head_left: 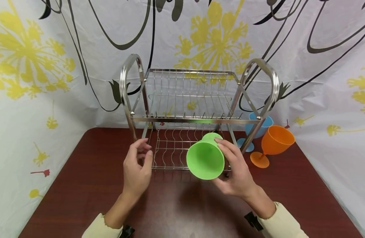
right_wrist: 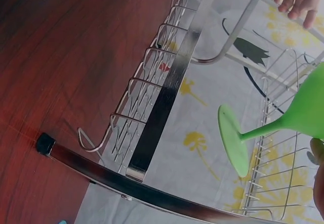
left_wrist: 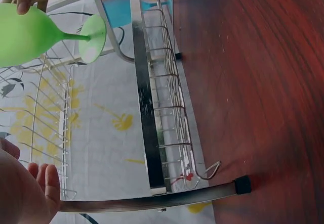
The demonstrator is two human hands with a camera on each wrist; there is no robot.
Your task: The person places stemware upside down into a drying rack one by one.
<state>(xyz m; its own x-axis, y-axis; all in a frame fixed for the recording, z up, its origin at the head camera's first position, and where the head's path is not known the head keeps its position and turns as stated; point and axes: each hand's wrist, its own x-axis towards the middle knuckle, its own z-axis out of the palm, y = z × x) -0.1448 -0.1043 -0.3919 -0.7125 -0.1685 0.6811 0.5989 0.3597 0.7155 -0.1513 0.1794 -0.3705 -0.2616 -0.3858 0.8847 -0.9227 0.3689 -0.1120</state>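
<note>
My right hand (head_left: pixel 237 173) grips a light green plastic goblet (head_left: pixel 204 162) by its bowl, in front of the lower tier of a two-tier metal dish rack (head_left: pixel 197 120). The goblet is tilted, its mouth facing the head camera and its foot pointing toward the rack. Both wrist views show its thin stem and round foot (right_wrist: pixel 233 140) clear of the wires. To the left, my left hand (head_left: pixel 138 168) hovers by the rack's front left side, fingers loosely bent with nothing between them.
An orange goblet (head_left: pixel 276 142) stands on the dark red wooden table (head_left: pixel 90 185), right of the rack. Behind it is a blue goblet (head_left: pixel 246 145), partly hidden by the rack's right leg. White patterned cloth (head_left: pixel 90 82) hangs behind and at both sides.
</note>
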